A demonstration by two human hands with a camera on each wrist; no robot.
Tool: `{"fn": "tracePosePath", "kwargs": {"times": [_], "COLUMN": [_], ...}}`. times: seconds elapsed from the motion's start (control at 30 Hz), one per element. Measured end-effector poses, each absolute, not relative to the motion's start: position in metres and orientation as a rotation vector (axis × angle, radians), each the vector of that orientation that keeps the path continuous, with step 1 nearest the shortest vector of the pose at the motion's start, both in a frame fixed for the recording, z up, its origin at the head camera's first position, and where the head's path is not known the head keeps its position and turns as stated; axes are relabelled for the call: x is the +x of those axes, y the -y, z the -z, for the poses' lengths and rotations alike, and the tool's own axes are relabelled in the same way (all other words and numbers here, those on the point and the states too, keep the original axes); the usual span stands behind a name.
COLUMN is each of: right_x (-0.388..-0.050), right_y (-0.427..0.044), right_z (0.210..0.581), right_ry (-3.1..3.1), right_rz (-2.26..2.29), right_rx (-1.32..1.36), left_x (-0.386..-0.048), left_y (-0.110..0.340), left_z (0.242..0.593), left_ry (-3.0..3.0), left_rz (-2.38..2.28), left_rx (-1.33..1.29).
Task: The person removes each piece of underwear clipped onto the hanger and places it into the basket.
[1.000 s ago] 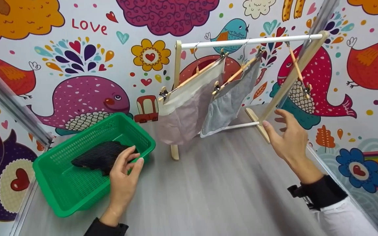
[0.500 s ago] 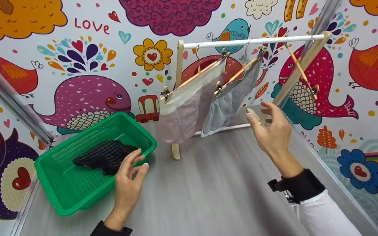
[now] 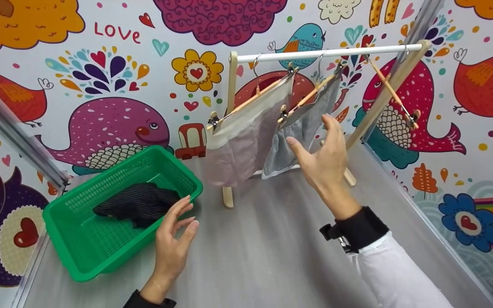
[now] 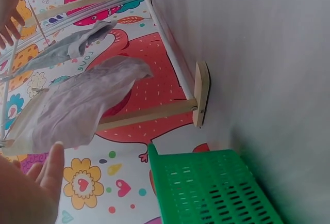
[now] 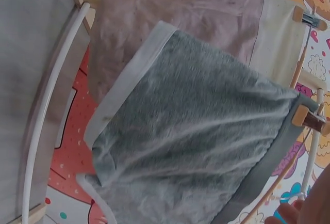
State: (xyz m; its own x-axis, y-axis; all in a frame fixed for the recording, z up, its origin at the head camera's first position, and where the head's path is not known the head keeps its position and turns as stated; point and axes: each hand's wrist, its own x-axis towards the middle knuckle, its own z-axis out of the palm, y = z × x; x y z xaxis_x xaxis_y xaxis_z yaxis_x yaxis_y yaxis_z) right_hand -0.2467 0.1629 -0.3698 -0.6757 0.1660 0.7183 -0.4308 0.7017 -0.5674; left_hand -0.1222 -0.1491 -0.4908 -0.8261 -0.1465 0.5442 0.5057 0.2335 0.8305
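Note:
My left hand (image 3: 173, 248) hovers with relaxed fingers beside the right rim of a green plastic basket (image 3: 64, 252). Inside that basket lies a dark, finely striped cloth (image 3: 139, 203). My right hand (image 3: 325, 160), fingers apart and holding nothing, is in front of grey shorts (image 3: 287, 141) that hang from a wooden clip hanger (image 3: 315, 92). To their left hangs a pink garment with a pale waistband (image 3: 246, 145), clipped on another hanger. In the right wrist view the grey shorts (image 5: 201, 115) fill the middle, and only part of the hand shows at the lower right.
A wooden rack with a white top rail (image 3: 298, 54) stands at the back of the grey table (image 3: 246, 256). A bare clip hanger (image 3: 390, 90) hangs at its right end. Patterned walls close off the back and sides.
My right hand has moved left from the rack's right post to the grey shorts. My left hand has drifted slightly right. The bare hanger has swung a little.

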Motion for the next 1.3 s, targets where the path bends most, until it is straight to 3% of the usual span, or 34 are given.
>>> {"fn": "tracePosePath", "kwargs": {"times": [0.57, 1.3], "right_x": [-0.271, -0.278], "right_y": [-0.121, -0.167], "right_z": [0.36, 0.364], "right_ry": [2.12, 2.049], "right_rz": [-0.928, -1.094], "right_rx": [0.139, 0.029], "left_x": [-0.118, -0.119], "left_y": [0.138, 0.131], "left_z": [0.505, 0.512], "left_ry": [2.002, 2.036], "left_rz": [1.716, 1.74], "left_rx": [-0.3, -0.276]}}
